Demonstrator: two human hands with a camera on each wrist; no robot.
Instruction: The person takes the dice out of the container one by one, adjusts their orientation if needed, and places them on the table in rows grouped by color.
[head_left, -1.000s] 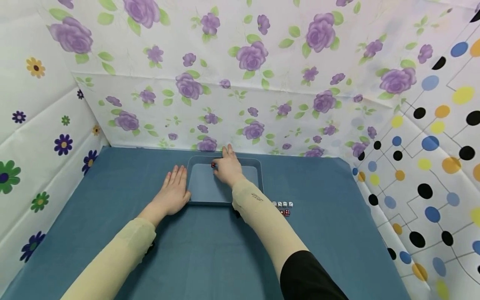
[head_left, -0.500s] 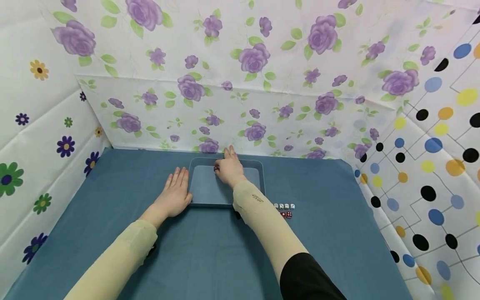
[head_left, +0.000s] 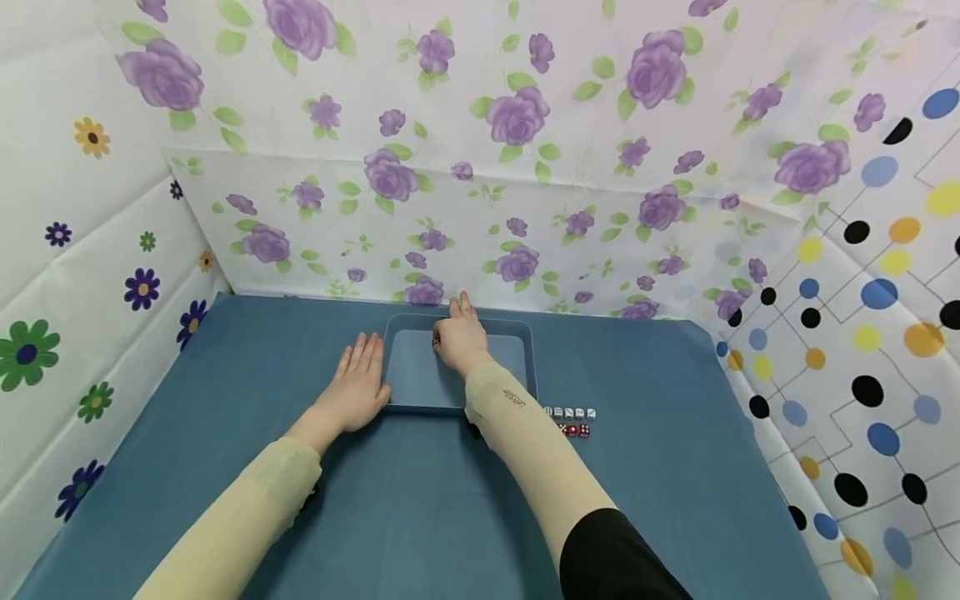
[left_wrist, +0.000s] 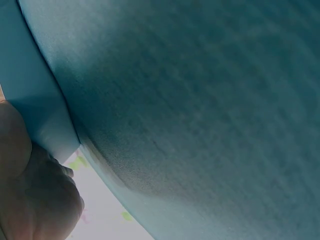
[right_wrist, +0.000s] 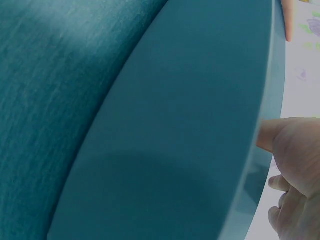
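Observation:
A shallow blue-grey tray [head_left: 423, 409] lies near the back of the table. My left hand [head_left: 351, 392] is at its left side, fingers straight and thumb right at the rim near the front corner. Over the tray's back left part, my right hand [head_left: 461, 342] pinches a small red die [head_left: 436, 341], mostly covered by the fingertips; other fingers stretch toward the back rim. In the left wrist view, the left hand [left_wrist: 40, 195] shows beside the tray wall [left_wrist: 35, 75]. The right wrist view has the right hand [right_wrist: 300, 165] beyond the tray's outer wall [right_wrist: 165, 110].
Right of the tray, a row of white dice [head_left: 570, 413] sits behind a row of red dice [head_left: 574, 431], partly hidden by my right forearm. Blue cloth [head_left: 637, 483] covers the table. A flowered sheet [head_left: 480, 208] rises at the back, with patterned sheets at both sides.
The die has come slightly lower and is now more covered by the right fingertips. My left hand stays at the tray's left side. The whole view has shifted slightly.

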